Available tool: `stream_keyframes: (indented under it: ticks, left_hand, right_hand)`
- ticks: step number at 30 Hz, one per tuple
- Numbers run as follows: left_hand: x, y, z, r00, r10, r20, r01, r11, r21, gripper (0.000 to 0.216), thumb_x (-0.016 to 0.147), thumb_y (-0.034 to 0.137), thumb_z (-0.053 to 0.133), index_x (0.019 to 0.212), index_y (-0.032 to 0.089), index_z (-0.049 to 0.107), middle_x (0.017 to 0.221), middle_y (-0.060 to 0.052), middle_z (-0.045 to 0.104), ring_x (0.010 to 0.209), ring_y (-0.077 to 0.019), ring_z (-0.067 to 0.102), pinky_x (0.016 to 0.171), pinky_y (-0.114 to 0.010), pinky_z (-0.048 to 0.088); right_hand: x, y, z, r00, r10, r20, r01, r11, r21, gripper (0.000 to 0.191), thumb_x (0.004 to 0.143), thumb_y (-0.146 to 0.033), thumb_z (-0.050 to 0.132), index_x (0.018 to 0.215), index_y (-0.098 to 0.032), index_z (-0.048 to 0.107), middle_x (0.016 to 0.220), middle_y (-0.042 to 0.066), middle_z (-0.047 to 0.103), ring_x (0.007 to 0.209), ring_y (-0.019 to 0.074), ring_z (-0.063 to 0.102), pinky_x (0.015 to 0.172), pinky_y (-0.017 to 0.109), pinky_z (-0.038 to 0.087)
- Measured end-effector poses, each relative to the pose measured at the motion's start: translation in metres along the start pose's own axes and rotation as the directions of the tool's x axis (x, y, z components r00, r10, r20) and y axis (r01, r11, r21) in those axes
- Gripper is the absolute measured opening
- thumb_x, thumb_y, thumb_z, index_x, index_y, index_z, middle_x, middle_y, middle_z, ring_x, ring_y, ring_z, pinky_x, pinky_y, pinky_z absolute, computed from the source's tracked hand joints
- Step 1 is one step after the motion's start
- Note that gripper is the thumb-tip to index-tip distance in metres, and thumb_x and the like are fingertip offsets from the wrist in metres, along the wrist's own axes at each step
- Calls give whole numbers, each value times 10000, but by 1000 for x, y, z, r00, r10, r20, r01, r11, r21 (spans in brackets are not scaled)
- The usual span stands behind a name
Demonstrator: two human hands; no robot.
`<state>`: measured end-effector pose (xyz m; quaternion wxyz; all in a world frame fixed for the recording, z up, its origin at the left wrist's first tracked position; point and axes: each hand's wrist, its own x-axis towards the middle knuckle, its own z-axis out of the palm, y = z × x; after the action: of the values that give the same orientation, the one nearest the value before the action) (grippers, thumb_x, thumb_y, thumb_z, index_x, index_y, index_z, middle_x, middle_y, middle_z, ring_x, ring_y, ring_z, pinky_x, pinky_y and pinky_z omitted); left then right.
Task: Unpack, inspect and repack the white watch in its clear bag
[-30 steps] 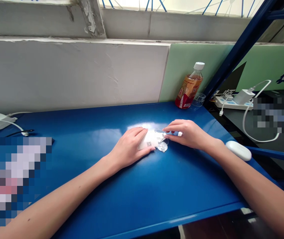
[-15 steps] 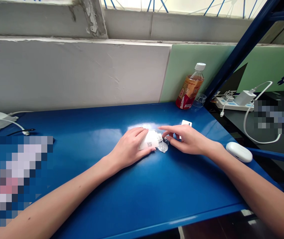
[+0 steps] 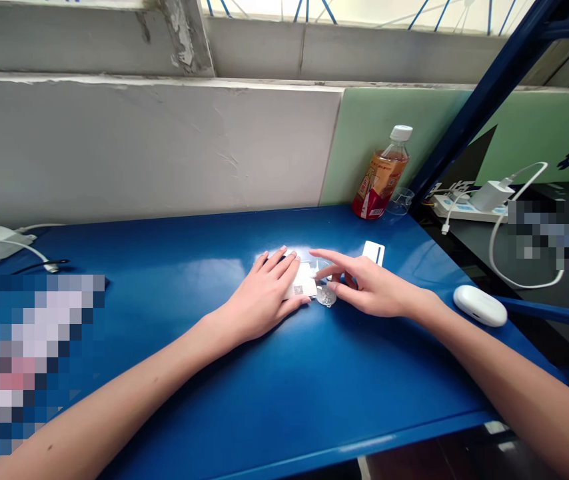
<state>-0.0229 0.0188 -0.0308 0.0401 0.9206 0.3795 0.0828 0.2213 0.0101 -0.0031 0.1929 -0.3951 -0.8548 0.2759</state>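
Note:
My left hand (image 3: pixel 263 293) lies flat with fingers stretched over a white card-like piece (image 3: pixel 304 287) printed with a small square code, pressing it to the table. Most of that piece is hidden under the fingers. A small round, clear-silvery tag (image 3: pixel 326 295) sticks out at its right end. My right hand (image 3: pixel 364 283) is at this end, index finger stretched out above. Its thumb and middle finger close in around a small whitish bit, too small and covered to name. Just behind the right hand lies a white card (image 3: pixel 374 252) with a dark stripe.
On the blue table (image 3: pixel 264 400) a drink bottle (image 3: pixel 382 177) stands at the back right beside a clear plastic cup (image 3: pixel 401 201). A white oval case (image 3: pixel 479 305) sits by the right edge. Power strips with white cables (image 3: pixel 527 285) are at both sides. A blue metal post (image 3: pixel 479 100) rises at right.
My left hand has flattened, its fingers spreading further over the white piece. My right hand has shifted slightly left, uncovering more of the striped card behind it.

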Motion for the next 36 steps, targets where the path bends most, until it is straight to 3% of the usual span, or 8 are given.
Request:
stream_keyframes:
  ticks: [4,7,10,16,22,36]
  left_hand:
    - [-1,3,-3,998,1,59,-3,999,31,742,1024,584,258,1536,48,296,1610,-200,273,1520,-359,155,1206,-567,204]
    - [-2,4,-2,999,4,46,-6,999,37,748,1023,591,236,1539,53,295,1612,-188,273,1521,-349,158,1212,-553,199]
    - [-3,4,-1,999,12,31,-13,999,45,737,1028,579,233,1536,49,302,1607,-184,291,1519,-338,180,1213,-541,202]
    - [-4,4,2,999,26,-20,-25,999,30,701,1028,547,288,1515,46,339,1583,-208,334,1497,-342,250,1196,-533,240]
    - [-4,3,2,997,35,-67,-34,999,14,656,1024,533,323,1489,74,387,1548,-204,404,1469,-338,321,1175,-524,280]
    - [-3,4,1,998,26,-51,-25,1000,18,665,1019,525,340,1482,49,388,1545,-219,401,1455,-349,341,1164,-527,292]
  right_hand:
    - [1,7,-7,984,46,-172,-74,985,-158,423,913,-193,507,1329,-178,585,1028,68,775,793,181,689,667,283,495]
    - [1,13,-9,962,75,-264,-158,938,-310,369,920,-228,501,1253,-172,648,941,76,776,756,204,692,663,312,499]
    - [0,13,-7,974,46,-221,-120,935,-333,348,917,-215,502,1219,-173,670,905,58,780,739,202,695,692,322,506]
    - [1,2,-2,985,-35,-171,11,990,-139,314,940,-231,517,1209,-157,662,1029,74,771,875,189,711,757,294,542]
    - [2,3,2,986,-125,-110,108,984,-144,286,945,-243,553,1186,-187,696,1165,120,724,1026,244,690,891,384,548]
    - [1,0,2,990,-123,-63,117,989,-94,286,947,-231,568,1198,-210,704,1183,110,698,1050,230,673,916,363,535]
